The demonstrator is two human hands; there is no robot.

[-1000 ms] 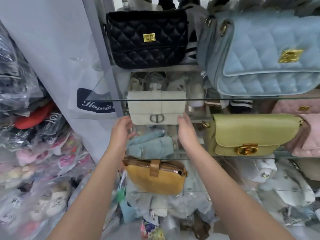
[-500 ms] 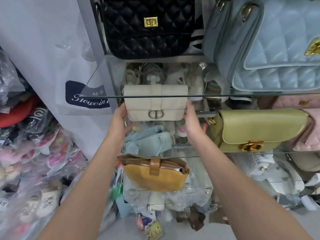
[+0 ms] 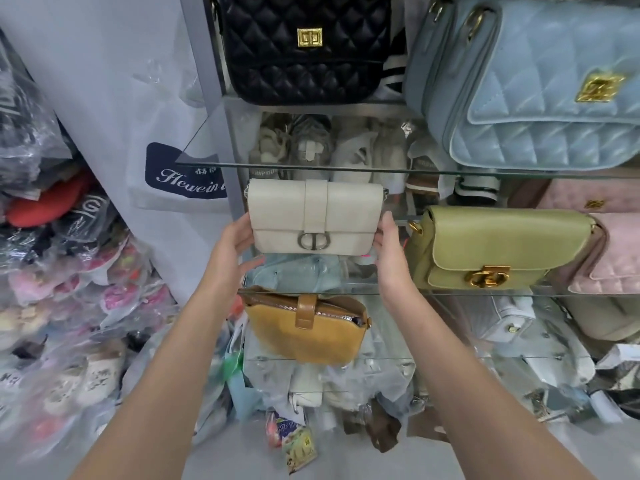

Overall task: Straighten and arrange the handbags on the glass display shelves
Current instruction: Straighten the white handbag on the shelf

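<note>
Cream handbag (image 3: 313,218) sits upright at the left end of the middle glass shelf (image 3: 398,292), held between two bare hands. Both forearms reach up from the bottom of the view, roughly parallel, wrists slightly bent inward. The left hand (image 3: 232,244) cups the bag's lower left side, palm facing right, fingers partly hidden behind the bag. The right hand (image 3: 390,247) presses flat against the right end, fingers pointing up. Each grip is a narrow, open-palmed clasp on the bag's sides rather than a closed fist.

Just right of the right hand stands the olive-green handbag (image 3: 498,245), close by with only a slim gap between. Above, the upper glass shelf (image 3: 277,165) edge runs just over the cream bag's top. It carries a black quilted handbag (image 3: 304,50) and a pale blue quilted handbag (image 3: 540,84). Below, a mustard bag (image 3: 308,332) lies under the left forearm's line.
</note>
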